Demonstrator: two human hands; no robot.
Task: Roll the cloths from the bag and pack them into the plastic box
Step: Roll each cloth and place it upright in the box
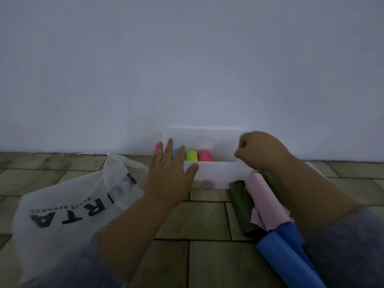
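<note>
One plastic box (218,173) lies under spread left fingers (168,148) and clenched right fingers (242,145).

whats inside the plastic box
In the box: pink roll, blue roll, green roll, red roll. The left hand covers part of the first two; its frosted front hides everything lower.

I get one view, from the head camera. It sits low over the floor (207,221), facing forward and slightly down at the wall (187,59) (which fills the upper half). The box (218,173) lies mid-frame, close. The left hand (168,173) and right hand (259,150) reach it from the bottom edge.
</note>
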